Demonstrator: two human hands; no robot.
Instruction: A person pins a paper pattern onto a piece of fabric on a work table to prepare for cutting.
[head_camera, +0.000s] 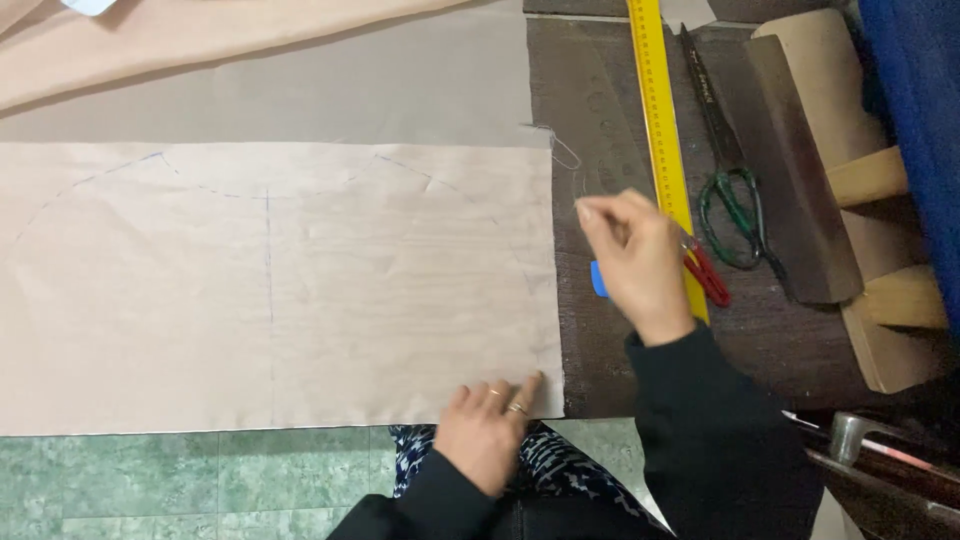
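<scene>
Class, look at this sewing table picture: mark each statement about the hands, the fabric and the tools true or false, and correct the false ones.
1. The left hand rests on the near edge of the pale fabric. True.
2. The right hand holds the big green-handled scissors. False: those scissors lie untouched on the dark table, to the right of the ruler.
3. A yellow ruler lies to the right of the fabric. True.
4. The fabric bears no marks. False: blue lines are drawn on it.
5. Both sleeves are white. False: they are black.
</scene>
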